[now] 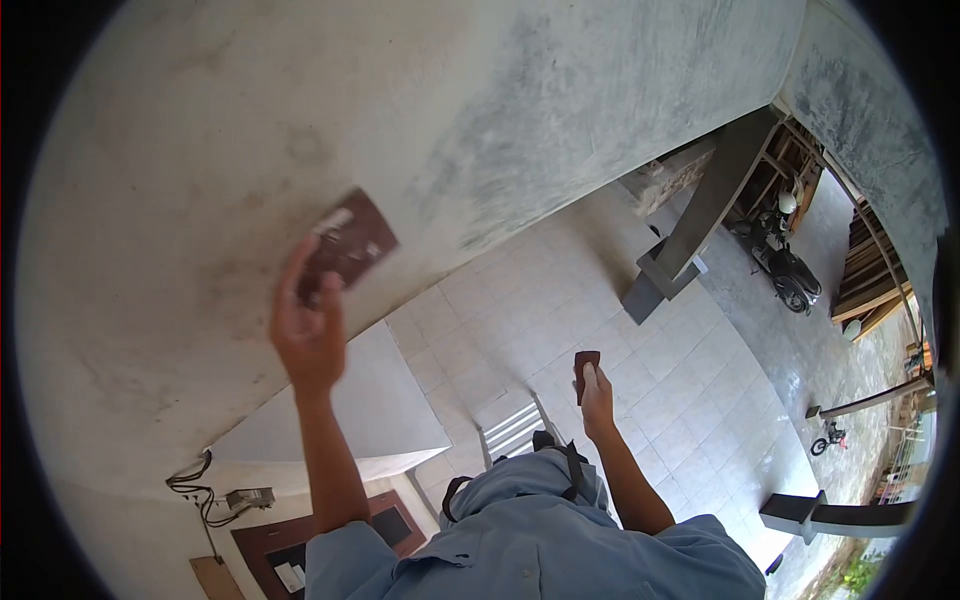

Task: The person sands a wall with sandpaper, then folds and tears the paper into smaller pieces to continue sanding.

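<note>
My left hand (308, 335) is raised against a rough grey plastered wall (300, 120) and grips a brown rectangular sheet (352, 243), which looks like sandpaper, flat on the surface. My right hand (598, 392) hangs lower, out over the tiled floor, and holds a small dark brown piece (586, 364) between thumb and fingers. Both forearms are bare below my blue shirt sleeves. A dark strap crosses my chest.
White floor tiles (640, 350) lie far below. A metal ladder top (512, 428) sits just under my right arm. A grey pillar (700, 215), a parked motorbike (785, 265), a small toy bike (828, 438), wall wiring with a box (230, 495) and a brown door (335, 535) are around.
</note>
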`<state>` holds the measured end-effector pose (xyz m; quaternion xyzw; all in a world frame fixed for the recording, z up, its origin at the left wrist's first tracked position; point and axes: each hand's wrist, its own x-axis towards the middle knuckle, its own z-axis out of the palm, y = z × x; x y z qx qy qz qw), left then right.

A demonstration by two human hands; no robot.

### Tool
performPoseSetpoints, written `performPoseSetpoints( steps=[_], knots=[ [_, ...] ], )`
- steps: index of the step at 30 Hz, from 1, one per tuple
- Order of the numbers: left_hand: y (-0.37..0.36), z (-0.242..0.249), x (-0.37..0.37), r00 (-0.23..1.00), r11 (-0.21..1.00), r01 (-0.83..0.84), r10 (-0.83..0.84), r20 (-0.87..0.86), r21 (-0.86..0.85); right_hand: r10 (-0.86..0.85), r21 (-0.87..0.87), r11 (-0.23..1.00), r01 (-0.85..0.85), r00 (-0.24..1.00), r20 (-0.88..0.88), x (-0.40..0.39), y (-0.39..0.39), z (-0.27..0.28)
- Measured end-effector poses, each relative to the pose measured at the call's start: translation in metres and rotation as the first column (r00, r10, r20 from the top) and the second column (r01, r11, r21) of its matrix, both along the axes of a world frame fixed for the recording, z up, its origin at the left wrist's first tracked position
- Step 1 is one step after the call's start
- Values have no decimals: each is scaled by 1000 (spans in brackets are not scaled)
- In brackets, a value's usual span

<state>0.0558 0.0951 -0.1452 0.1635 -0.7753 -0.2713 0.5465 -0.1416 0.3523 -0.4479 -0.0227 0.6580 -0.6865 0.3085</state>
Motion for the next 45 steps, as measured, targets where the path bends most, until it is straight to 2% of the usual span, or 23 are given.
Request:
performPoseSetpoints(
  steps=[1, 3, 4, 5, 6, 7, 8, 10, 11, 12, 17, 19, 20, 21, 24, 25, 28, 29, 34, 37, 40, 43, 45],
  knots=[
    [13, -11, -3, 997, 999, 34, -33, 63, -13, 63, 106, 993, -53, 994, -90, -3, 2, 3],
    [42, -43, -9, 966, 995, 89, -98, 238, 50, 99, 179, 983, -40, 939, -329, 4, -1, 27],
    [60, -55, -13, 931, 967, 112, -183, 315, 230, 121, 212, 977, -27, 889, -441, 9, -3, 45],
    [73, -70, -20, 895, 929, 130, -260, 362, 348, 183, 304, 951, -51, 887, -424, 15, -6, 71],
    [82, -92, -25, 866, 890, 170, -340, 367, 423, 151, 214, 976, -33, 812, -565, 21, -12, 88],
    [93, -103, -28, 809, 706, 209, -514, 287, 677, 104, 120, 992, -29, 719, -688, 27, -18, 100],
    [96, -139, -31, 798, 718, 260, -536, 275, 646, 44, 26, 999, -38, 611, -790, 34, -22, 108],
    [115, -147, -35, 757, 475, 344, -650, 60, 810, 97, -12, 982, -187, 562, -821, 47, -27, 113],
    [121, -151, -36, 764, 483, 347, -643, 56, 804, 196, 63, 965, -255, 537, -821, 57, -29, 112],
    [126, -157, -37, 770, 490, 352, -636, 50, 797, 297, 139, 911, -387, 385, -874, 56, -29, 106],
    [128, -177, -35, 812, 488, 385, -583, -36, 784, 341, 109, 912, -394, 586, -735, 60, -33, 90],
    [125, -172, -31, 830, 421, 353, -553, -72, 836, 367, 172, 890, -422, 441, -819, 69, -30, 92],
    [128, -168, -30, 824, 439, 362, -563, -62, 822, 374, 205, 880, -429, 360, -854, 71, -28, 93],
    [130, -165, -30, 819, 457, 372, -572, -53, 808, 361, 164, 879, -449, 399, -843, 66, -31, 84],
    [134, -163, -30, 820, 485, 387, -570, -52, 784, 370, 209, 917, -340, 524, -767, 55, -37, 80],
    [135, -163, -30, 822, 490, 388, -567, -53, 781, 401, 244, 897, -369, 446, -800, 57, -33, 90],
    [133, -162, -27, 816, 491, 335, -578, 12, 804, 382, 163, 860, -483, 400, -833, 65, -25, 96],
    [134, -162, -28, 813, 492, 337, -582, 15, 803, 345, 44, 889, -457, 603, -719, 64, -26, 103],
    [142, -155, -27, 822, 504, 323, -569, 27, 801, 322, 64, 905, -420, 579, -749, 68, -31, 98],
    [150, -163, -29, 828, 589, 308, -553, 95, 748, 307, 76, 915, -395, 565, -766, 64, -27, 97],
    [150, -161, -32, 855, 560, 278, -515, 66, 780, 305, 61, 910, -409, 565, -767, 65, -28, 97],
    [149, -158, -29, 859, 409, 341, -501, -105, 846, 316, 51, 900, -433, 567, -761, 60, -25, 97],
    [150, -170, -29, 874, 340, 307, -470, -122, 889, 313, 59, 907, -417, 574, -757, 61, -25, 93]
  ],
)
